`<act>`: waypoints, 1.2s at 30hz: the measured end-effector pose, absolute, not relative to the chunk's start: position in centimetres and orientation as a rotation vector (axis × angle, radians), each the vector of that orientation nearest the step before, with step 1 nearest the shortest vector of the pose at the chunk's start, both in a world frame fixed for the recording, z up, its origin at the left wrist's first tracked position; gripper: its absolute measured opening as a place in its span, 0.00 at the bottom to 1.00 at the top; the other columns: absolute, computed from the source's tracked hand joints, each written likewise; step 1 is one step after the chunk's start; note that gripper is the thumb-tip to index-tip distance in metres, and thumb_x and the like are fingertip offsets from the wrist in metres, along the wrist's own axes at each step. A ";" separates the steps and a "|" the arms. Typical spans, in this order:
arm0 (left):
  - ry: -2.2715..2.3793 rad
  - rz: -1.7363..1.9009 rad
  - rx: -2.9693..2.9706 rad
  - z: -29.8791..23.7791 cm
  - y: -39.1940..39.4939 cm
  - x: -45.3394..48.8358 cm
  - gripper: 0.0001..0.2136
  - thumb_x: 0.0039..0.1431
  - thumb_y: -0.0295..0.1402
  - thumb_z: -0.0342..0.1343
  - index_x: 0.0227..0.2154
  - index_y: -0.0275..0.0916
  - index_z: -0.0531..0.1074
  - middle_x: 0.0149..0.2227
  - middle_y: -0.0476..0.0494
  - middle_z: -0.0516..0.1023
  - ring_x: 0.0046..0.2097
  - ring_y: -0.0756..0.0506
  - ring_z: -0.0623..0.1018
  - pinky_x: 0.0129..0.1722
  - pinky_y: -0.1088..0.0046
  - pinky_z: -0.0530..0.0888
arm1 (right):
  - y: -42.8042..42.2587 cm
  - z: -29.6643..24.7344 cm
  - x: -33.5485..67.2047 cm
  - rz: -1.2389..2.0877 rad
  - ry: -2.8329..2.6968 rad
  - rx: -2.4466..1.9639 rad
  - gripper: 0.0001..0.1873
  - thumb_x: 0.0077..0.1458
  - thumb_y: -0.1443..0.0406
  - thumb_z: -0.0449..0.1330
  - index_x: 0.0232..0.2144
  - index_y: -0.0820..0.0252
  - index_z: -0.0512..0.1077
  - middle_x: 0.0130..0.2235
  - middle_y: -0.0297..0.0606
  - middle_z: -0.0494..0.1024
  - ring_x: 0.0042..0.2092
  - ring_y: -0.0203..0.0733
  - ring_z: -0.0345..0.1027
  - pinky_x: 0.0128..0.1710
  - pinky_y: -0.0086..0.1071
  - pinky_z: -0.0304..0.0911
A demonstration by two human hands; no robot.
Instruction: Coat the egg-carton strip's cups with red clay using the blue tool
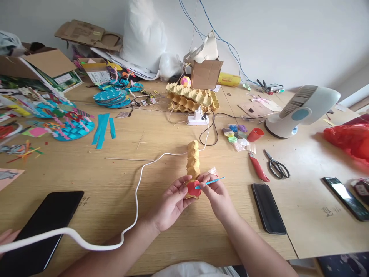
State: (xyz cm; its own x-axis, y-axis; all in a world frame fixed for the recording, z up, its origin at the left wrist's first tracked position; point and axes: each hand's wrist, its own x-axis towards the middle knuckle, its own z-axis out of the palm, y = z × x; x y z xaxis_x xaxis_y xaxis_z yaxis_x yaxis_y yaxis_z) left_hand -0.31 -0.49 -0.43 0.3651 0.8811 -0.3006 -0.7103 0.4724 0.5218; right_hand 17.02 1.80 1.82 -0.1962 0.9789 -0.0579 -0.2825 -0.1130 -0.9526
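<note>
A yellow egg-carton strip (192, 157) lies on the wooden table (115, 181), pointing away from me. A red round piece (191, 189) sits on its near end. My left hand (170, 203) grips that near end, fingers curled round it, thumb by the red piece. My right hand (216, 194) pinches a thin blue strip (210, 182) whose tip touches the red piece.
A white cable (135, 200) snakes across the table to a charger (197, 119). Two black phones (268, 207) (346, 197), scissors (277, 167) and a red cutter (258, 168) lie right. A fan (300, 111), a tablet (40, 231), blue paper crafts (72, 127) and egg trays (191, 98) stand around.
</note>
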 end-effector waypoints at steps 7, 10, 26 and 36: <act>0.621 1.038 0.336 -0.4 -0.5 -0.4 0.14 0.64 0.30 0.63 0.51 0.44 0.76 0.52 0.44 0.82 0.51 0.47 0.81 0.49 0.70 0.76 | 1.8 1.8 17.1 1.500 -1.100 -0.953 0.12 0.58 0.58 0.68 0.29 0.56 0.71 0.39 0.37 0.74 0.43 0.43 0.67 0.43 0.36 0.63; 0.633 1.042 0.329 -0.4 -0.5 -0.3 0.14 0.63 0.31 0.63 0.51 0.46 0.76 0.52 0.46 0.82 0.51 0.47 0.80 0.49 0.70 0.76 | 1.8 1.7 17.2 1.549 -1.026 -0.944 0.11 0.58 0.58 0.67 0.30 0.55 0.72 0.40 0.36 0.75 0.44 0.44 0.67 0.46 0.36 0.62; 0.635 1.037 0.338 -0.3 -0.4 -0.3 0.14 0.63 0.31 0.63 0.52 0.45 0.75 0.51 0.45 0.82 0.50 0.47 0.81 0.49 0.69 0.76 | 1.9 1.9 17.0 1.523 -1.080 -0.972 0.13 0.58 0.56 0.67 0.29 0.56 0.70 0.39 0.37 0.74 0.43 0.44 0.66 0.43 0.36 0.62; 0.626 1.041 0.345 -0.3 -0.4 -0.4 0.15 0.63 0.30 0.63 0.52 0.45 0.75 0.52 0.46 0.82 0.50 0.47 0.81 0.49 0.69 0.76 | 1.7 2.0 17.0 1.482 -1.160 -0.976 0.13 0.59 0.55 0.66 0.30 0.54 0.71 0.41 0.38 0.75 0.45 0.47 0.68 0.47 0.39 0.63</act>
State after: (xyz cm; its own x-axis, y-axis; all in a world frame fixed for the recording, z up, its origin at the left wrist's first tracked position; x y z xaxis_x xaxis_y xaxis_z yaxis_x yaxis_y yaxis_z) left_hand -0.37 -0.42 -0.27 0.3557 0.8798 -0.3153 -0.6912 0.4747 0.5449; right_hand 16.95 1.70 1.98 -0.1989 0.9797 -0.0232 -0.2129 -0.0663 -0.9748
